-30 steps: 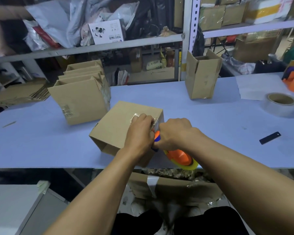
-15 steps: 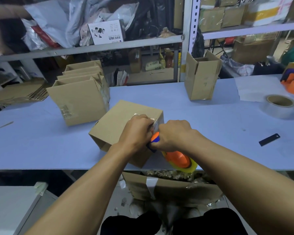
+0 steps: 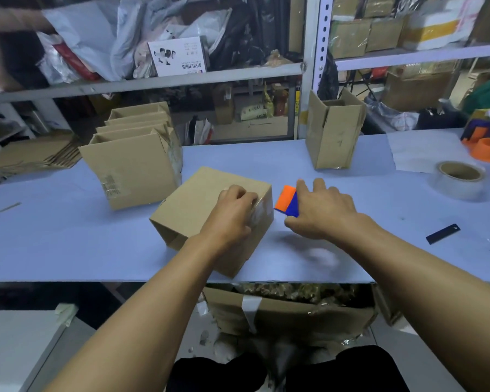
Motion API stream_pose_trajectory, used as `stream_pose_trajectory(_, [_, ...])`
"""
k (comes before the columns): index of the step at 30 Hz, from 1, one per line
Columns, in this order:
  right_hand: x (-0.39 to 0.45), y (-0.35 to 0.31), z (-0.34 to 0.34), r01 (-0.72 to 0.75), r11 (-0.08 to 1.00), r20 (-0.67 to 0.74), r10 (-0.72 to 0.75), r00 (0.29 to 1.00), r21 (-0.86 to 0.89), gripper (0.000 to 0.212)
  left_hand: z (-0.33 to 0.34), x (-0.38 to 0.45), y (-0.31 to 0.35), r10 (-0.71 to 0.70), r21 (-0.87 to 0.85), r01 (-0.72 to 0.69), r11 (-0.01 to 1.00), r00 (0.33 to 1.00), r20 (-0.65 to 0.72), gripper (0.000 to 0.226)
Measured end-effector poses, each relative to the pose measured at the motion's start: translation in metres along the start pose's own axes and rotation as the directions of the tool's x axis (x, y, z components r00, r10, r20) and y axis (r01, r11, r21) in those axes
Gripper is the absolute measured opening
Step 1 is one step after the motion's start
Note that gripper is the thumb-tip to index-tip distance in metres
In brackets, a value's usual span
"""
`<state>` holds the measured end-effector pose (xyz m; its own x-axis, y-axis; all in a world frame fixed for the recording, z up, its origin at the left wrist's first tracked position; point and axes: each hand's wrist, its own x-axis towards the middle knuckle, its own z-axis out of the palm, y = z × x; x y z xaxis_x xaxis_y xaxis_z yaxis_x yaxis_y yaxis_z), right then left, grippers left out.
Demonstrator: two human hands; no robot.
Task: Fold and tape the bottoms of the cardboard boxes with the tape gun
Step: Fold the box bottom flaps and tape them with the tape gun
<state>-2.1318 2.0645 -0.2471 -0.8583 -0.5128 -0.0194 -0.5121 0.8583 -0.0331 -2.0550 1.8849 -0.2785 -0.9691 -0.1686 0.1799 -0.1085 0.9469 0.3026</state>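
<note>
A cardboard box [image 3: 193, 205] lies upside down on the blue table [image 3: 68, 244], near its front edge. Clear tape runs over the box's right edge. My left hand [image 3: 232, 213] rests on that taped corner with curled fingers on top and the thumb on the near face, holding the box. My right hand [image 3: 320, 210] is just right of the box and grips the tape gun [image 3: 287, 200]. Only the gun's orange and blue front shows past my fingers; the rest is hidden under my palm.
Several open boxes [image 3: 133, 165] stand in a row at the back left, beside a stack of flat cardboard [image 3: 31, 154]. One upright box [image 3: 333, 131] is at the back centre. A tape roll [image 3: 460, 179], a second orange tape gun [image 3: 485, 142] and a black strip [image 3: 443, 233] lie to the right.
My right hand has lifted the tape gun from the box's near edge and carried it up and to the right. My left hand stays on the taped corner.
</note>
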Motion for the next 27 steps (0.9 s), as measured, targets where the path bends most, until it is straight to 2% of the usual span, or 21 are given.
stream_pose_trajectory(2, [-0.001, 0.004, 0.014, -0.004, 0.998, 0.037, 0.001, 0.999, 0.059, 0.079, -0.007, -0.006, -0.002, 0.035, -0.016, -0.036, 0.999, 0.999, -0.025, 0.046])
stream_pose_trajectory(5, [-0.007, 0.001, 0.04, 0.07, 0.993, 0.026, -0.073, 0.997, 0.096, 0.075, -0.017, -0.024, -0.01, 0.115, -0.029, -0.116, 0.993, 0.992, -0.053, 0.035])
stream_pose_trajectory(8, [-0.011, -0.004, 0.049, 0.09, 0.995, -0.049, -0.088, 0.995, 0.044, 0.073, -0.027, -0.044, -0.023, 0.247, -0.095, -0.251, 0.963, 0.968, -0.05, 0.044])
stream_pose_trajectory(10, [-0.011, -0.008, 0.046, 0.14, 0.987, -0.165, -0.125, 0.978, 0.083, 0.074, -0.032, -0.053, -0.034, 0.32, -0.076, -0.326, 0.942, 0.944, -0.082, 0.052])
stream_pose_trajectory(13, [-0.011, -0.019, 0.044, 0.424, 0.88, -0.385, -0.322, 0.865, 0.215, 0.071, -0.031, -0.064, -0.047, 0.278, -0.027, -0.283, 0.959, 0.955, -0.107, 0.059])
stream_pose_trajectory(16, [-0.006, -0.038, 0.051, 0.665, 0.734, -0.469, -0.543, 0.697, 0.139, 0.049, -0.027, -0.08, -0.052, 0.173, -0.054, -0.192, 0.98, 0.954, -0.245, 0.042])
stream_pose_trajectory(18, [-0.001, -0.051, 0.059, 0.723, 0.682, -0.535, -0.573, 0.62, 0.107, 0.031, -0.022, -0.085, -0.054, 0.146, -0.073, -0.179, 0.981, 0.935, -0.323, 0.033])
stream_pose_trajectory(20, [0.005, -0.061, 0.063, 0.747, 0.652, -0.625, -0.53, 0.573, 0.132, 0.023, -0.014, -0.083, -0.053, 0.126, -0.09, -0.169, 0.981, 0.924, -0.362, 0.028])
stream_pose_trajectory(22, [0.011, -0.066, 0.067, 0.762, 0.639, -0.684, -0.509, 0.523, 0.107, 0.024, -0.006, -0.079, -0.05, 0.09, -0.116, -0.148, 0.982, 0.912, -0.4, 0.018])
stream_pose_trajectory(25, [0.017, -0.069, 0.069, 0.779, 0.625, -0.695, -0.542, 0.472, 0.041, 0.031, 0.0, -0.076, -0.048, 0.087, -0.077, -0.135, 0.988, 0.89, -0.447, 0.004])
stream_pose_trajectory(27, [0.021, -0.068, 0.065, 0.8, 0.599, -0.69, -0.568, 0.449, 0.029, 0.03, -0.002, -0.075, -0.049, 0.089, -0.055, -0.127, 0.99, 0.889, -0.449, 0.005])
